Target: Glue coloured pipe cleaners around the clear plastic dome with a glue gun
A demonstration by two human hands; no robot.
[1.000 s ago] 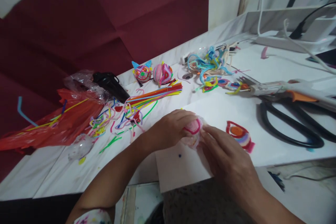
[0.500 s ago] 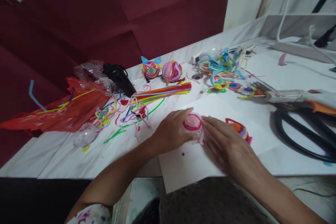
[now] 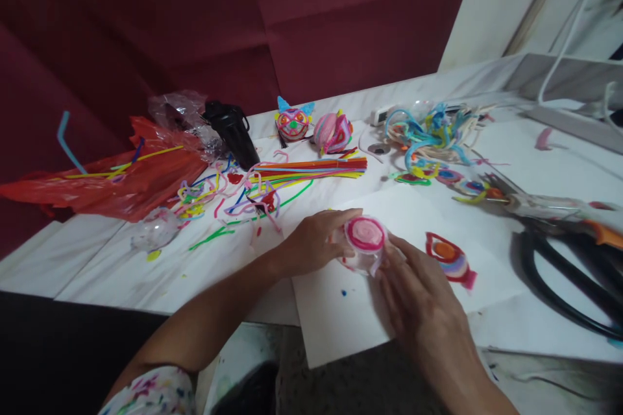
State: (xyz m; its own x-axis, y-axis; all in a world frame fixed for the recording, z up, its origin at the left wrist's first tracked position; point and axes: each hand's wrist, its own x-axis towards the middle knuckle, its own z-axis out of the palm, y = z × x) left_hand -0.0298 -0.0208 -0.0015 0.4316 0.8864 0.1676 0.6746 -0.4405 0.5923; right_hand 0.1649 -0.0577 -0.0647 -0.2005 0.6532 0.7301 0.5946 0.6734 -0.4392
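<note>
A clear round piece with a pink and magenta spiral [image 3: 366, 234] on top is between my hands, above a white paper sheet [image 3: 335, 331]. My left hand [image 3: 316, 241] grips its left side, thumb in front and fingers behind. On its right side my right hand [image 3: 416, 282] closes with the fingertips against the rim. A pale strip hangs at the front of the piece. To the right, a red, orange and lilac fish-like shape [image 3: 450, 259] lies flat on the paper.
Large black-handled scissors [image 3: 559, 266] and a glue gun [image 3: 545, 204] lie right. Behind are two decorated balls [image 3: 293, 123], a pipe-cleaner bundle [image 3: 311, 168], a coloured tangle [image 3: 433, 130] and a black bottle [image 3: 233, 133]. Red plastic [image 3: 111, 188] and a clear ball [image 3: 158, 230] lie left.
The view has shifted, so most objects sit differently in the picture. The spiral faces up more openly, and the fish-like shape is now fully uncovered by my right hand.
</note>
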